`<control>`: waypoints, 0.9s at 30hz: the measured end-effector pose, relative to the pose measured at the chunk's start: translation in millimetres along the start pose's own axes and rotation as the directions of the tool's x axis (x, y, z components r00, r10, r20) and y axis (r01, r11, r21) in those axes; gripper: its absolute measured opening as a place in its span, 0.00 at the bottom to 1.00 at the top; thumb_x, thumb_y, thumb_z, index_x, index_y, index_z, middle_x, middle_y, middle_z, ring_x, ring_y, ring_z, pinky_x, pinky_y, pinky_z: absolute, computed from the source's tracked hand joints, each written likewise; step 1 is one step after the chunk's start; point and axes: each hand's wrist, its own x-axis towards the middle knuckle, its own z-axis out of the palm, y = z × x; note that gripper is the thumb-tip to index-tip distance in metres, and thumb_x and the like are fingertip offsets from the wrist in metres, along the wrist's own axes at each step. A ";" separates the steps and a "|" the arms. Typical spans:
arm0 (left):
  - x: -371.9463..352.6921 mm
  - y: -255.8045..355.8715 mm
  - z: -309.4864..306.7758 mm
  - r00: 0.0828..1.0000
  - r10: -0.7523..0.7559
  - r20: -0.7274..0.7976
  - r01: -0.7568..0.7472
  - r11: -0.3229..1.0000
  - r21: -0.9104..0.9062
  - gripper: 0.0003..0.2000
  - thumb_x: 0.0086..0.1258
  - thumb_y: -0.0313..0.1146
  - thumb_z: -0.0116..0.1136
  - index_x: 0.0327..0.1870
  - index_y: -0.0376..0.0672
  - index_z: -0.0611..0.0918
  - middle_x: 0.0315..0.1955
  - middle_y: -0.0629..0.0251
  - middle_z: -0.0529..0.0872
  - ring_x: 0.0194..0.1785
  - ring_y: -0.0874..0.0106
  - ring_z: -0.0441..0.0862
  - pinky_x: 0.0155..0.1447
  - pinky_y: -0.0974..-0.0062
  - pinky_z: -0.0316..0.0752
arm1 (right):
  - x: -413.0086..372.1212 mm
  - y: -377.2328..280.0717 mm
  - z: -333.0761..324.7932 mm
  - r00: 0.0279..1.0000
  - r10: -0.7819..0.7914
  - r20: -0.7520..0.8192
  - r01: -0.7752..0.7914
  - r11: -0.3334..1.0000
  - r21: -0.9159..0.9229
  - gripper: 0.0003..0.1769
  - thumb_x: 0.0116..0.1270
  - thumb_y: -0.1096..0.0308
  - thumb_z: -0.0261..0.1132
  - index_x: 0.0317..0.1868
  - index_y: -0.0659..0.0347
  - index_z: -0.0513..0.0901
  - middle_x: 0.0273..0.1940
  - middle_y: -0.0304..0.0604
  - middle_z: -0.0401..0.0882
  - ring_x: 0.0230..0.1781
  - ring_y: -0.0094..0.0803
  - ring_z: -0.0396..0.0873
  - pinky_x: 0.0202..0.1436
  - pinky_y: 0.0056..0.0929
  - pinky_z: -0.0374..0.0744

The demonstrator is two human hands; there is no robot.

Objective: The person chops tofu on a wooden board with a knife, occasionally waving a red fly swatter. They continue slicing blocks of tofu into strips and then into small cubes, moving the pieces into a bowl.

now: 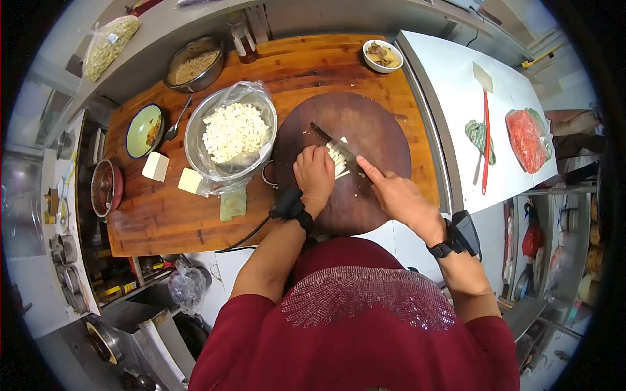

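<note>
On the round dark cutting board lie pale white strips. My left hand rests beside them with its fingers pressed together against the strips. A knife is in my right hand, its blade slanting over the strips with the tip toward the upper left. The right hand's fingers are wrapped round the handle, which is mostly hidden, and one finger lies along the blade. Left of the board, a metal bowl lined with clear plastic holds many small white pieces.
Left on the wooden table are two white blocks, a green bowl, a spoon and a pot. A bottle and small bowl stand behind. A red-handled spatula lies right.
</note>
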 end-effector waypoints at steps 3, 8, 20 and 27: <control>-1.3 -3.4 0.4 0.999 -0.027 0.031 0.027 1.000 0.005 0.06 0.61 0.32 0.53 0.38 0.48 0.78 0.39 0.65 0.77 0.46 0.60 0.73 0.49 0.63 0.66 | 10.3 2.5 25.3 1.000 0.022 0.006 -0.022 1.000 -0.012 0.37 0.63 0.76 0.49 0.71 0.39 0.52 0.38 0.61 0.76 0.35 0.56 0.79 0.38 0.48 0.78; -0.2 -2.2 0.9 1.000 -0.014 0.018 0.015 1.000 -0.009 0.06 0.61 0.32 0.53 0.38 0.47 0.78 0.39 0.65 0.77 0.46 0.60 0.73 0.49 0.63 0.66 | 10.2 0.9 21.4 0.998 0.026 -0.064 -0.024 0.999 0.030 0.37 0.63 0.77 0.47 0.72 0.39 0.52 0.38 0.61 0.76 0.35 0.57 0.79 0.38 0.47 0.78; 0.2 -2.5 2.0 1.000 0.027 0.004 -0.027 0.999 0.034 0.07 0.59 0.31 0.54 0.38 0.49 0.78 0.40 0.66 0.77 0.46 0.61 0.73 0.48 0.63 0.67 | 7.1 0.7 28.5 0.998 0.055 0.042 -0.057 0.997 0.043 0.37 0.64 0.76 0.47 0.72 0.37 0.49 0.41 0.63 0.76 0.37 0.57 0.79 0.40 0.49 0.78; -2.9 -2.5 2.1 1.000 0.001 -0.001 -0.001 1.000 0.029 0.08 0.58 0.30 0.54 0.39 0.49 0.78 0.40 0.65 0.76 0.46 0.61 0.73 0.48 0.63 0.66 | -10.5 -11.7 -6.3 1.000 0.023 0.009 -0.023 1.000 0.013 0.37 0.64 0.76 0.47 0.72 0.38 0.50 0.40 0.61 0.76 0.37 0.57 0.79 0.40 0.47 0.78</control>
